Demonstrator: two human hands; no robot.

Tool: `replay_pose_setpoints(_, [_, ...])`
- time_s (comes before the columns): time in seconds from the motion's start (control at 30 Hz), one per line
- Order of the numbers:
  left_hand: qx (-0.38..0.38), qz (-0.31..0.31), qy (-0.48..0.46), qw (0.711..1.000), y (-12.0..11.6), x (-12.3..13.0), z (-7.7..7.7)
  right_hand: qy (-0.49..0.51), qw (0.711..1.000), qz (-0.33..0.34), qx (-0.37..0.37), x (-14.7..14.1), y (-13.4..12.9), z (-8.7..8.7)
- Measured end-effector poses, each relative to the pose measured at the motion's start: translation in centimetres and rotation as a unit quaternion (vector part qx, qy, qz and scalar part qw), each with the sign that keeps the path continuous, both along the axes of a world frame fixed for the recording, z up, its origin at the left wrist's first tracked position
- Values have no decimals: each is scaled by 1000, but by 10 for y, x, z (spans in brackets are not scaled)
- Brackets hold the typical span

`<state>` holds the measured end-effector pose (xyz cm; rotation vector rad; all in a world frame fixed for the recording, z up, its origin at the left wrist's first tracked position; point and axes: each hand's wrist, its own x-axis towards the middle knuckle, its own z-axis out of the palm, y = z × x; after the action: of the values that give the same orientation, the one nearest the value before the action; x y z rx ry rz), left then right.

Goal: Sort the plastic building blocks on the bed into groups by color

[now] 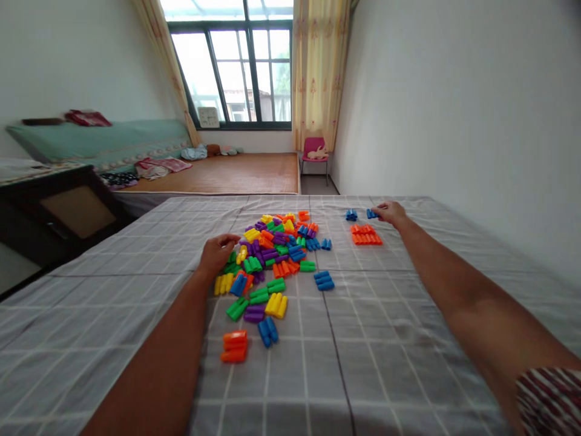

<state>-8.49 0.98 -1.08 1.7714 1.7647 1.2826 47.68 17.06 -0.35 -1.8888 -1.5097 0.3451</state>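
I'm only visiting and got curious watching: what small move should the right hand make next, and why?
Probably set the blue block at the right hand's fingertips close beside the other blue pieces: there is only a small gap between them, and the orange blocks nearby lie grouped by colour, apart from the mixed pile.

No word, brand, number or sign can be read in the view. The pale square clock-like panel [209, 117] at the foot of the window [251, 66] bears faint darker marks, too small and blurred to make out.
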Motion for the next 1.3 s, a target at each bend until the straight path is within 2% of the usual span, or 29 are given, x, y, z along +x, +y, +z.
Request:
replay_pose_setpoints(0.17, [-8, 11, 11, 1000, -2, 1, 0, -15, 998, 4, -62, -16, 13, -13])
replay_pose_setpoints(0.27, [-15, 10, 10, 1000, -4, 2, 1, -86, 993, 22, -77, -23, 16, -12])
replay_pose_setpoints(0.4, [-20, 11, 6, 1000, -5, 2, 2, -190, 979, 46, -50, -22, 18, -7])
replay_pose_setpoints(0.6, [-18, 5, 0, 1000, -2, 0, 1, -82, 984, 121, -105, -17, 17, -12])
replay_pose_setpoints(0.8, [-23, 10, 11, 1000, -4, 2, 1, -116, 984, 115, -67, -25, 19, -21])
replay_pose_setpoints(0.93, [-23, 20, 12, 999, -4, 1, 1, -111, 985, 111, -66, -25, 16, -12])
replay_pose_setpoints(1.03, [-9, 23, 22, 999, -2, 2, 1, -107, 990, 89, -34, -29, 8, 4])
replay_pose_setpoints(1.1, [8, 19, 33, 999, -1, 2, 2, -108, 992, 67, 22, -43, -4, 19])
replay_pose_setpoints(1.17, [23, 11, 38, 999, -2, 4, 3, -102, 989, 77, 79, -71, -23, 35])
replay_pose_setpoints(1.23, [33, 8, 38, 999, -2, 5, 4, -90, 978, 147, 115, -114, -51, 50])
replay_pose_setpoints(1.3, [36, 7, 35, 999, -2, 6, 4, -80, 946, 293, 114, -166, -87, 59])
